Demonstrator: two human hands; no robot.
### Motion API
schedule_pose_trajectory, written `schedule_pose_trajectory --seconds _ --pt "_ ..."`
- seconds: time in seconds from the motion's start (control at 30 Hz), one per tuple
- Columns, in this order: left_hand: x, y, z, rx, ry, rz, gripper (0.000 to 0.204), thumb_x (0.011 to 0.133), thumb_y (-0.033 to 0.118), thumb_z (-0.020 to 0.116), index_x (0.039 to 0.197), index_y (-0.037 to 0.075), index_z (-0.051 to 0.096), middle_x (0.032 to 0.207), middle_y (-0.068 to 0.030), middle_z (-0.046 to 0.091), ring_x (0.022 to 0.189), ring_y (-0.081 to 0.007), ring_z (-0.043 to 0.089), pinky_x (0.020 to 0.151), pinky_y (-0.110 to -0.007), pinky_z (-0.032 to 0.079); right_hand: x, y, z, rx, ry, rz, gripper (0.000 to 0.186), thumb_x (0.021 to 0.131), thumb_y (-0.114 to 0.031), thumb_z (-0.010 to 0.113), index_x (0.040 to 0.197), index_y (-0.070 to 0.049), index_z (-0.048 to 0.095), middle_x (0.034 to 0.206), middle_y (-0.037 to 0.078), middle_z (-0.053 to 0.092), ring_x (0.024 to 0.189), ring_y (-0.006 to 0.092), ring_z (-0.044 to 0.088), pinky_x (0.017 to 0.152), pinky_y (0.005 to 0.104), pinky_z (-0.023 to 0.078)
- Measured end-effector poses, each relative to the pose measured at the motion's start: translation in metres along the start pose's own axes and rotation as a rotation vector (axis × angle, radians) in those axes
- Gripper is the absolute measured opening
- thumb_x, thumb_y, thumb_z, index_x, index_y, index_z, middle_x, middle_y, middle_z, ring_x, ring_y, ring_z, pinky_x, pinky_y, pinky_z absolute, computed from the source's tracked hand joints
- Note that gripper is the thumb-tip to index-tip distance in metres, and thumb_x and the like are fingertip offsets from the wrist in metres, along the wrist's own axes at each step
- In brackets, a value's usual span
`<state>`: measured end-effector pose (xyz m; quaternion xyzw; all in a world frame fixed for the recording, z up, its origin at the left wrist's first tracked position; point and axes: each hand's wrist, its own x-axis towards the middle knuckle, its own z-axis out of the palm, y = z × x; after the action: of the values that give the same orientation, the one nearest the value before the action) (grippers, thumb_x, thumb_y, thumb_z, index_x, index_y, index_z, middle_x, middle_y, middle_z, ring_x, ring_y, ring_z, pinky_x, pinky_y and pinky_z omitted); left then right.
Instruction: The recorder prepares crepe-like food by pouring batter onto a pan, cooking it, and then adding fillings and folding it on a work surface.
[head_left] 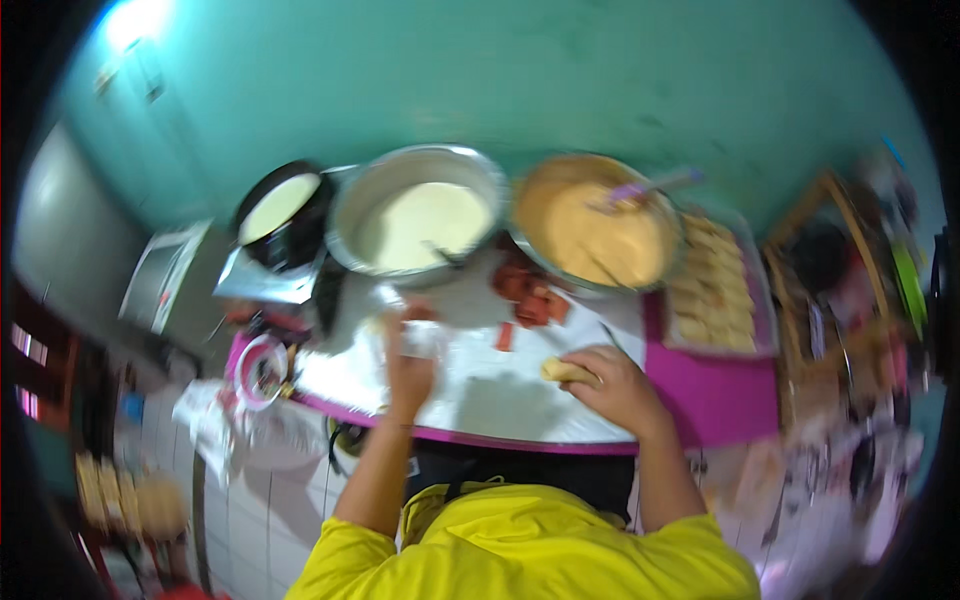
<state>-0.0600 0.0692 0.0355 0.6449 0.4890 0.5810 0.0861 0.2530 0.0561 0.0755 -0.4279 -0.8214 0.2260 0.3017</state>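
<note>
My right hand (pixel 610 390) grips a pale yellow rolled piece (pixel 553 370) above the plastic-covered work surface (pixel 500 395). My left hand (pixel 408 375), smeared by motion, is at the surface near something clear and pale, too blurred to make out; its fingers are unclear. Behind my hands, reddish pieces (pixel 520 295) lie in a heap. A metal basin of white batter (pixel 425 225) and a basin of orange mixture (pixel 580 235), with a purple-handled utensil (pixel 655 188), stand at the back. A tray of similar rolls (pixel 710 290) is at the right.
A black pan (pixel 262 250) sits on a stove at back left, near a pink-rimmed bowl (pixel 262 368) and white bags (pixel 210 410). A steel appliance (pixel 160 280) is at the left. A wooden rack (pixel 790 300) stands right of the magenta-covered table (pixel 715 400).
</note>
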Motion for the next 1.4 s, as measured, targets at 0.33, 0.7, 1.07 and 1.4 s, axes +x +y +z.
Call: schedule_pose_trajectory --seconds 0.33,0.7,1.07,1.4 --pt "0.135 -0.092 -0.16 -1.425 0.139 -0.732 0.064 0.105 0.043 0.045 0.14 -0.011 0.04 0.14 -0.0254 0.053 0.122 -0.0365 0.059 0.104 -0.049 0.052 -0.053 0.054 -0.149 0.116 0.231 0.524 0.041 0.084 -0.018 0.08 0.12 -0.001 0.068 0.115 0.013 0.071 0.107 0.0232 0.067 0.093 0.0339 0.052" --pt "0.192 -0.108 -0.15 -1.463 0.121 -0.981 0.025 0.107 0.017 0.051 0.116 -0.007 0.054 0.073 0.0009 0.041 0.059 -0.0074 0.04 0.05 -0.021 0.04 0.046 0.165 -0.19 -0.209 -0.003 0.535 0.047 0.083 -0.013 0.077 0.125 0.002 0.064 0.12 0.014 0.07 0.106 0.0232 0.067 0.092 0.0348 0.052" --pt "0.041 0.007 -0.195 -0.951 -0.059 -0.757 0.03 0.107 0.019 0.05 0.129 -0.001 0.051 0.07 0.0018 0.04 0.045 -0.0056 0.033 0.034 -0.021 0.031 0.096 0.22 -0.178 -0.344 -0.362 0.584 0.049 0.081 -0.015 0.073 0.126 0.003 0.064 0.123 0.018 0.069 0.114 0.0287 0.064 0.097 0.0352 0.049" --pt "-0.053 0.078 -0.15 -0.599 0.025 -1.059 0.034 0.093 0.021 0.068 0.118 0.007 0.049 0.063 0.0016 0.044 0.04 -0.0077 0.04 0.033 -0.023 0.035 0.039 0.187 -0.157 -0.466 0.2 0.386 0.038 0.095 -0.015 0.061 0.13 0.0 0.062 0.126 0.024 0.066 0.12 0.0359 0.062 0.105 0.0427 0.047"
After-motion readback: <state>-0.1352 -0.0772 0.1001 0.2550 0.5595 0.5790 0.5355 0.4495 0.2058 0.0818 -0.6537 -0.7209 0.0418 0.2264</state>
